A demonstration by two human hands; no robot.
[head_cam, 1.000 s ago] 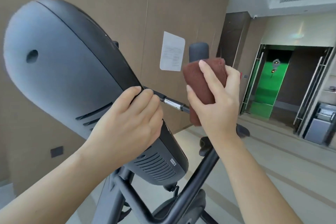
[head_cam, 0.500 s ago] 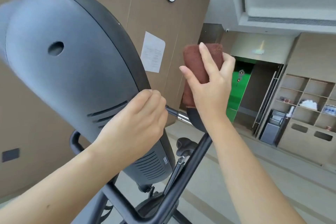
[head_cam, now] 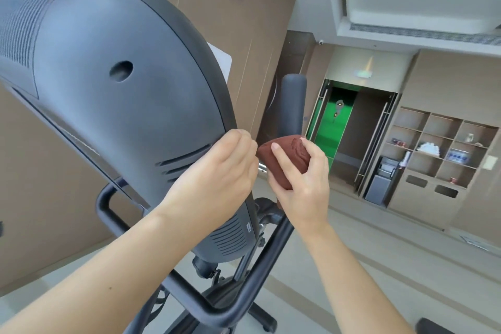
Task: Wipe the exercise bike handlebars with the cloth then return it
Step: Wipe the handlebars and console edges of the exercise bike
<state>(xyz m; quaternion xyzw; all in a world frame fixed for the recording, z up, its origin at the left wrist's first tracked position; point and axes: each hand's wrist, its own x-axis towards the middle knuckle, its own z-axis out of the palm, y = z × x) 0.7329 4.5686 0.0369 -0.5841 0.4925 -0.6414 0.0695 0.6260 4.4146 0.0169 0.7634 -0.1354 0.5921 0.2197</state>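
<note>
- Mid-wipe: my right hand [head_cam: 301, 171] grips the brown cloth [head_cam: 282, 160] wrapped low on the upright handlebar grip [head_cam: 291, 106].
- Left hand [head_cam: 225, 168] clasps the console edge [head_cam: 211, 84], steadying.
- Next, I reckon: rub up the grip.

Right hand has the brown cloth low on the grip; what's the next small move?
Probably slide the folded brown cloth up the upright black foam handlebar grip: the right hand holds it at the base, and the grip above shows bare.
</note>
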